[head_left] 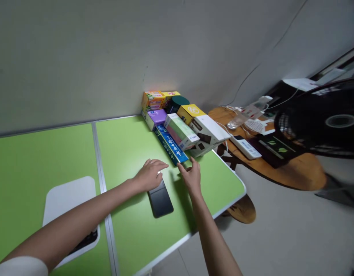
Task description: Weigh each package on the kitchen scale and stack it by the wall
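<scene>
My left hand [149,175] is over the upper end of a black phone [161,199] lying on the green table [133,147]. Its fingers stretch toward the near end of a long blue toothpaste-like box [171,145]. At that same end is my right hand [191,174], its thumb and forefinger spread at the box's two corners. Whether the fingertips touch the box is hard to tell. Beside the blue box lies a pale green and pink box [181,130]. Behind are a purple box [156,119], a white and brown carton [208,132] and a yellow box [191,111].
Orange boxes [153,100] and a dark green round container [178,101] stand by the wall. A white device with a black panel [70,199] lies under my left forearm. To the right, a wooden table [303,172] holds a power strip [247,147], a clear bottle [248,111] and a black fan [323,119].
</scene>
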A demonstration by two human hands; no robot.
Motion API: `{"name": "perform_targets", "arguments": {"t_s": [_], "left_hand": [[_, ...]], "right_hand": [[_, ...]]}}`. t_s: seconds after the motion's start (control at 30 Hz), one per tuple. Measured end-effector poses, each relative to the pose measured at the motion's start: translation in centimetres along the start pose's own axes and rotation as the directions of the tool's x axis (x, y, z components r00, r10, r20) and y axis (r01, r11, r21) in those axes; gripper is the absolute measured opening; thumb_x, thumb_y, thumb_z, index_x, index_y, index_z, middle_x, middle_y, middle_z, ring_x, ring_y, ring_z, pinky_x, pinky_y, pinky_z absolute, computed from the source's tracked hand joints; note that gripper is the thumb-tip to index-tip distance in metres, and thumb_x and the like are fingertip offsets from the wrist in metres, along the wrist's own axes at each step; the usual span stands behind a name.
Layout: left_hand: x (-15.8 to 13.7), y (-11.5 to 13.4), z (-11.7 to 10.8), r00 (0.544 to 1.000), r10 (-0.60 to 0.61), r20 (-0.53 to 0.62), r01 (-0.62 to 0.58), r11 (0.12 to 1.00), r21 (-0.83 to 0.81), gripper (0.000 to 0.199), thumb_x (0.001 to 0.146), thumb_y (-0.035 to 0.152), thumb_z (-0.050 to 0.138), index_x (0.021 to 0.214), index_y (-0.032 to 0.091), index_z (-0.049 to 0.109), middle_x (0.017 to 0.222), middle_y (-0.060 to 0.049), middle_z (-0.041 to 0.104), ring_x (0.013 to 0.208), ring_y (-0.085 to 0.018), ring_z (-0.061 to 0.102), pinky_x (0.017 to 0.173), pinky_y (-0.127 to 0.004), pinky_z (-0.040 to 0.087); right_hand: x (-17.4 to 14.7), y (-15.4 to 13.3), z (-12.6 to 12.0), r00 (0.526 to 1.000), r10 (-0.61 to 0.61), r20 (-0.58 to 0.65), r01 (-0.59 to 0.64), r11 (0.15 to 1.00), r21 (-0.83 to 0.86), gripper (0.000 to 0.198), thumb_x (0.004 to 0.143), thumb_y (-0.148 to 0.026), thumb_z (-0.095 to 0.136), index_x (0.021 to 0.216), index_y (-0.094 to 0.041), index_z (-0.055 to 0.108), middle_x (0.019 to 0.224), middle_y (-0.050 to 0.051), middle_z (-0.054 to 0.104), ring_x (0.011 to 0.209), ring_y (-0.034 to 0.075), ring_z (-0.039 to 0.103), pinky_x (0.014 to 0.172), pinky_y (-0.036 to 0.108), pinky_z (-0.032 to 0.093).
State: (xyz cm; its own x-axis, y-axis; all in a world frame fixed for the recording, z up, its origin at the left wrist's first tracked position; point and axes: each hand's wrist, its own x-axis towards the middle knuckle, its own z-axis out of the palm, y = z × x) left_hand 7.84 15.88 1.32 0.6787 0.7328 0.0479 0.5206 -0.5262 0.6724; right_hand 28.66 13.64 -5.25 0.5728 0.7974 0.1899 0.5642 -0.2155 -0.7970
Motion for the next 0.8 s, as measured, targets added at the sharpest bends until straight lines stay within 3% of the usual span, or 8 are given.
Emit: {"name": "perform_targets", "arguments": {"t_s": [0.1, 0.23, 0.37, 0.5, 0.57, 0.63, 0.73, 0.8], "left_hand": [[1.6, -1.2, 0.0, 0.999, -0.012, 0.035, 0.012, 1.000, 0.000, 0.046, 0.082, 0.011, 0.046, 0.126, 0.014, 0.061, 0.131, -0.011, 0.063, 0.126, -0.025, 0.052, 0.112, -0.045, 0.037], [2.8, -2.8, -0.3, 0.998, -0.041, 0.042, 0.043, 0.998, -0.036, 0.050, 0.080, 0.010, 0.047, 0.128, 0.014, 0.058, 0.135, -0.013, 0.059, 0.129, -0.026, 0.050, 0.112, -0.046, 0.038], [2.6, -4.3, -2.4, 0.996, -0.090, 0.012, 0.091, 0.992, -0.093, 0.057, 0.082, 0.012, 0.048, 0.139, 0.012, 0.045, 0.147, -0.016, 0.047, 0.138, -0.027, 0.041, 0.117, -0.048, 0.032], [-1.1, -5.5, -7.2, 0.989, -0.144, -0.041, 0.139, 0.985, -0.107, 0.080, 0.080, 0.027, 0.064, 0.150, 0.019, 0.025, 0.158, -0.014, 0.026, 0.146, -0.030, 0.026, 0.120, -0.050, 0.024], [-4.5, -5.6, -9.8, 0.982, -0.179, -0.053, 0.174, 0.981, -0.088, 0.097, 0.073, 0.035, 0.073, 0.153, 0.025, 0.017, 0.162, -0.011, 0.017, 0.148, -0.033, 0.018, 0.119, -0.052, 0.025], [-8.6, -5.5, -11.8, 0.970, -0.237, -0.062, 0.232, 0.970, -0.078, 0.103, 0.070, 0.039, 0.077, 0.153, 0.032, 0.015, 0.162, -0.008, 0.019, 0.147, -0.035, 0.021, 0.115, -0.054, 0.031], [-15.6, -5.0, -13.2, 0.918, -0.382, -0.107, 0.370, 0.922, -0.116, 0.085, 0.072, 0.039, 0.074, 0.147, 0.036, 0.032, 0.150, -0.008, 0.042, 0.132, -0.036, 0.047, 0.098, -0.053, 0.051], [-20.2, -4.9, -13.3, 0.842, -0.513, -0.165, 0.488, 0.856, -0.172, 0.074, 0.072, 0.038, 0.073, 0.140, 0.035, 0.044, 0.139, -0.008, 0.053, 0.117, -0.034, 0.059, 0.082, -0.049, 0.059]], "right_hand": [[1.6, 0.1, 2.0, 0.999, -0.037, -0.028, 0.035, 0.998, -0.050, 0.069, 0.065, -0.053, 0.068, 0.120, -0.013, 0.056, 0.120, 0.019, 0.059, 0.096, 0.030, 0.060, 0.088, 0.047, 0.048], [1.7, 0.5, 2.4, 1.000, -0.004, 0.002, 0.004, 0.997, -0.072, 0.060, 0.067, -0.050, 0.069, 0.114, -0.015, 0.058, 0.107, 0.015, 0.065, 0.094, 0.032, 0.061, 0.086, 0.050, 0.049], [0.0, 0.3, -1.1, 0.998, -0.018, 0.056, 0.019, 1.000, -0.015, 0.059, 0.067, -0.054, 0.071, 0.110, -0.016, 0.058, 0.099, 0.012, 0.067, 0.083, 0.027, 0.062, 0.076, 0.045, 0.053], [-2.3, -1.7, -5.8, 0.966, -0.088, 0.243, 0.083, 0.996, 0.031, 0.054, 0.069, -0.051, 0.073, 0.112, -0.020, 0.057, 0.103, 0.011, 0.067, 0.085, 0.028, 0.065, 0.075, 0.044, 0.056], [-3.3, -3.2, -7.0, 0.915, -0.155, 0.373, 0.134, 0.988, 0.082, 0.052, 0.072, -0.048, 0.072, 0.114, -0.024, 0.056, 0.108, 0.011, 0.067, 0.092, 0.030, 0.067, 0.078, 0.043, 0.058], [-4.4, -4.9, -6.8, 0.836, -0.246, 0.491, 0.202, 0.969, 0.141, 0.050, 0.074, -0.045, 0.072, 0.117, -0.026, 0.055, 0.114, 0.010, 0.065, 0.098, 0.030, 0.067, 0.079, 0.041, 0.059], [-6.2, -7.5, -4.4, 0.666, -0.382, 0.641, 0.301, 0.923, 0.238, 0.052, 0.077, -0.042, 0.071, 0.123, -0.028, 0.052, 0.121, 0.011, 0.063, 0.107, 0.031, 0.064, 0.084, 0.041, 0.058], [-7.4, -9.4, -2.0, 0.544, -0.453, 0.706, 0.349, 0.887, 0.301, 0.053, 0.078, -0.042, 0.070, 0.126, -0.029, 0.051, 0.124, 0.011, 0.061, 0.111, 0.032, 0.062, 0.090, 0.043, 0.056]]}}
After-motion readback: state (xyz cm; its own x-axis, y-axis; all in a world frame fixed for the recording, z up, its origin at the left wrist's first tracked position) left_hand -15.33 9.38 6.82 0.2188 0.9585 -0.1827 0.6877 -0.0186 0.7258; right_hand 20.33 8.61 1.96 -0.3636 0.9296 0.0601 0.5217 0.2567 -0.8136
